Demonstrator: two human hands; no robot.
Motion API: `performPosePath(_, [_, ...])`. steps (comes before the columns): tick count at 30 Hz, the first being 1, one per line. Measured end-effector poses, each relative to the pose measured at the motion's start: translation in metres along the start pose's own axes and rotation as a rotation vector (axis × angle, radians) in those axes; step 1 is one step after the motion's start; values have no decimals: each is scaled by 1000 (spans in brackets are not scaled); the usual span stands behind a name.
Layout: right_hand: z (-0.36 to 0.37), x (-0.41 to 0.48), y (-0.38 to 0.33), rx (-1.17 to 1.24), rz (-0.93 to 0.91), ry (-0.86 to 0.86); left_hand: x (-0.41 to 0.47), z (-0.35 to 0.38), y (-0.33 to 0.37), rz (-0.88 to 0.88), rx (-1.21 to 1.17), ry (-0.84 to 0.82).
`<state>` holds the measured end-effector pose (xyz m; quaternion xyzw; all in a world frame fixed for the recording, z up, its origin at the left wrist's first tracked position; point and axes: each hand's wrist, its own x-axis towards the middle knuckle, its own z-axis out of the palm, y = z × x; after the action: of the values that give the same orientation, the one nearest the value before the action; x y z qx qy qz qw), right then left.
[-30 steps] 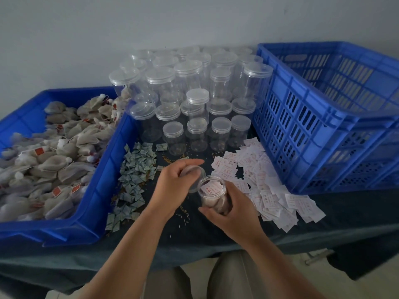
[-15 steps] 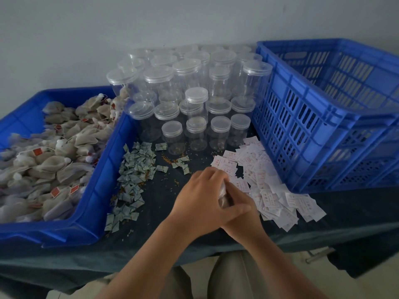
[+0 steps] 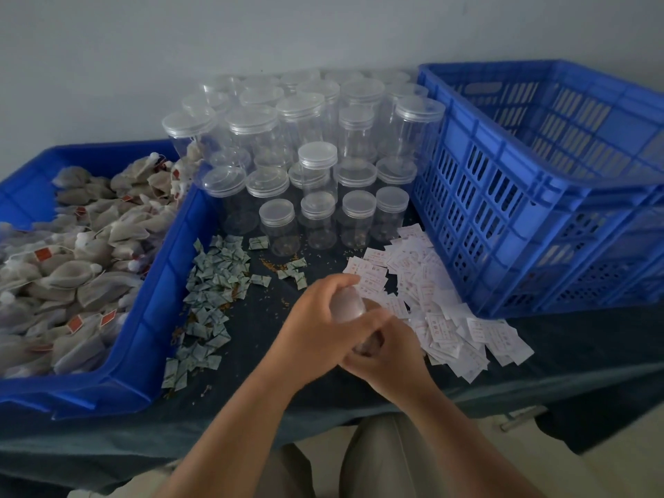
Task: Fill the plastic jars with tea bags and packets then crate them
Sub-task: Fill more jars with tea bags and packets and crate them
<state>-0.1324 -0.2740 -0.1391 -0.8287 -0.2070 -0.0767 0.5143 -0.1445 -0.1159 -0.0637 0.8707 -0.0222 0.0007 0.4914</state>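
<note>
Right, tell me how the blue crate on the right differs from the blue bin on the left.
The crate has slotted walls; the bin has solid ones. The crate stands taller than the shallow bin. The bin is heaped with tea bags; the crate's visible inside is bare. Both are blue plastic.

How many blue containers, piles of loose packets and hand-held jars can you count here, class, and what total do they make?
Blue containers: 2, the tea-bag bin and the slatted crate
Packet piles: 2, the green pile and the white pile
Jars held: 1, the jar gripped by the left hand and the right hand
Total: 5
</note>
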Motion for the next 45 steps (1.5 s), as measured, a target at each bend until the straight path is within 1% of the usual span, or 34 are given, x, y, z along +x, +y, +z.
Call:
performPosePath(1, [0,-2,2,24,-4,-34,-3,8,4,12,-12,53])
performPosePath(2, [-1,-4,4,80,-14,-58,-3,15,4,43,-36,71])
performPosePath(3, [-3,-5,5,148,-25,-68,0,16,3,65,-96,38])
performPosePath(5, [-8,-5,3,247,-27,-72,9,6,-1,89,-247,-184])
performPosePath(6, [-8,-4,1,262,-20,-70,12,-1,-4,95,-300,-264])
performPosePath(7, [-8,-3,0,251,-17,-57,15,-6,-7,97,-318,-259])
performPosePath(8, [-7,-2,-1,223,-20,-29,16,-6,-8,88,-310,-187])
performPosePath(10, [-4,0,-2,144,-10,28,13,3,-4,11,-227,35])
performPosePath(11, [-2,-1,-2,93,-5,38,10,10,0,-31,-182,96])
performPosePath(13, [2,-5,2,29,-4,24,4,23,5,-66,-102,128])
performPosePath(15, [-1,-8,6,124,31,3,4,27,6,-63,-165,100])
performPosePath(17, [-7,-6,8,199,48,-2,9,25,3,-45,-258,0])
performPosePath(22, [-12,1,5,191,80,-67,14,15,-4,-18,-347,-98])
performPosePath(25, [-14,0,0,192,53,-76,14,8,5,42,-230,-147])
performPosePath(27, [-20,2,-12,149,19,-73,16,0,21,131,-93,-168])
performPosePath(28, [-27,6,-21,94,0,-67,16,-4,32,186,-40,-147])
performPosePath(31, [-61,25,-52,-140,-48,-2,21,-13,75,334,2,-57])
performPosePath(33, [-90,35,-77,-250,-81,49,24,-15,109,459,29,-56])
performPosePath(35, [-123,41,-102,-303,-143,74,29,-14,143,554,30,-91])
performPosePath(36, [-141,43,-115,-300,-160,93,33,-13,159,576,-17,-108])
performPosePath(38, [-179,46,-139,-321,-191,164,45,-10,190,578,-224,-119])
performPosePath(40, [-220,48,-157,-391,-247,284,59,-1,211,522,-417,-58])
performPosePath(41, [-240,49,-164,-419,-270,342,66,7,218,507,-431,-16])
performPosePath(43, [-280,53,-173,-457,-291,417,82,28,226,543,-282,56])
performPosePath(45, [-312,61,-176,-532,-261,426,96,52,229,625,-67,112])
